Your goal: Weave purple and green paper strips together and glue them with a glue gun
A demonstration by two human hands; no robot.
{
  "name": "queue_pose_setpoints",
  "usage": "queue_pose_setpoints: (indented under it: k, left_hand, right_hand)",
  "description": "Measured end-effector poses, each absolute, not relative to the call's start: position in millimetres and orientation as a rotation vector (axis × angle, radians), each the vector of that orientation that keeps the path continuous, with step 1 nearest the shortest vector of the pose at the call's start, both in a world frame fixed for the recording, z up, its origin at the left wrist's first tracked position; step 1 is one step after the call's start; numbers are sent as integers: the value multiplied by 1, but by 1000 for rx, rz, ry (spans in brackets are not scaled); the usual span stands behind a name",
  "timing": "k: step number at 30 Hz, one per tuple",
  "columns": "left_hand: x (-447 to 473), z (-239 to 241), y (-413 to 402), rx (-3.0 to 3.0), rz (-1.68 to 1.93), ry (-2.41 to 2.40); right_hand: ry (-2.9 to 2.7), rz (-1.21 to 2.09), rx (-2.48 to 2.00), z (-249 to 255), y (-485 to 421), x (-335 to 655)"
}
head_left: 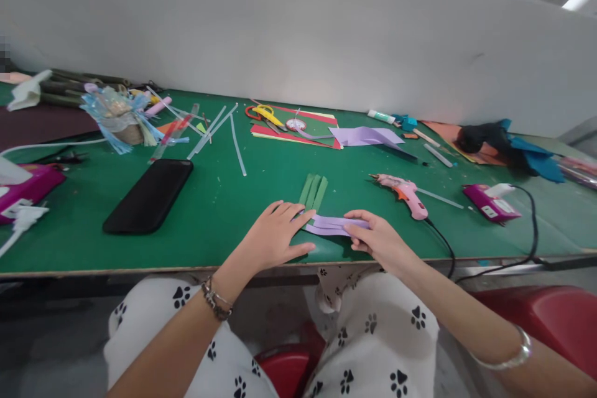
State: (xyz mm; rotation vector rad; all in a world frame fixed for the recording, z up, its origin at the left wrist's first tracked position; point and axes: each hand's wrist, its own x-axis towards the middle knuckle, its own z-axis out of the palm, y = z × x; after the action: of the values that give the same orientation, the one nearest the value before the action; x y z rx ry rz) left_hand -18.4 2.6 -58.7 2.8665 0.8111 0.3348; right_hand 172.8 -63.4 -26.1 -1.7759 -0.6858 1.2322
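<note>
Purple paper strips (329,224) lie side by side near the table's front edge, running to the right. Green paper strips (314,191) stretch away from me and meet the purple ones at a corner. My left hand (280,233) lies flat over that corner with its fingers stretched out, hiding the place where the strips meet. The right ends of the purple strips are pinched between the thumb and fingers of my right hand (368,233). A pink glue gun (405,194) rests to the right of the strips.
At left lie a black phone (149,196), a purple power socket (30,189) and clear glue sticks (212,134). Behind are yellow scissors (268,115), red paper (321,140) and a purple sheet (366,136). Another socket (490,202) with a black cable stands at right.
</note>
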Motion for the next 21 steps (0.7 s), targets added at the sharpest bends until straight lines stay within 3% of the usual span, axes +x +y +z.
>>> queue_pose_setpoints:
  k: [7, 14, 21]
  left_hand:
    - [-20, -55, 0, 2863, 356, 893]
    - [-19, -58, -1, 2880, 377, 896]
    - [-20, -57, 0, 2899, 403, 861]
  right_hand:
    - [-635, 1112, -1673, -24, -27, 187]
    - [-547, 1219, -1450, -31, -24, 178]
    - [-895, 1184, -1729, -32, -22, 160]
